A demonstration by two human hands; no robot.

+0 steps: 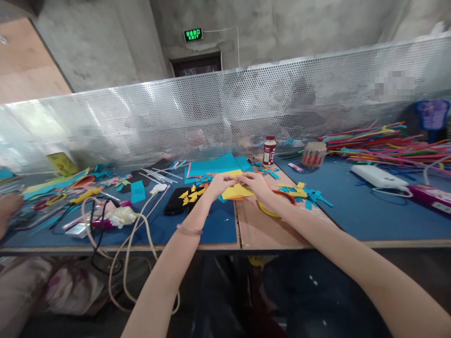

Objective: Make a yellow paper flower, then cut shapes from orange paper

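My left hand and my right hand meet over a yellow paper sheet on the table. Both hands have their fingers curled and pinched on the sheet's upper edge. The sheet lies on blue paper sheets. Small yellow paper scraps lie just left of my left hand, beside a black phone. A yellow and red ring of tape or scissors handles lies under my right wrist. A thin bracelet sits on my left wrist.
A glue bottle and a small tub stand behind. Colored strips pile at the right, near a white power bank. Cables, a glue gun and paper scraps crowd the left. A perforated metal screen closes the back. Another person's hand shows far left.
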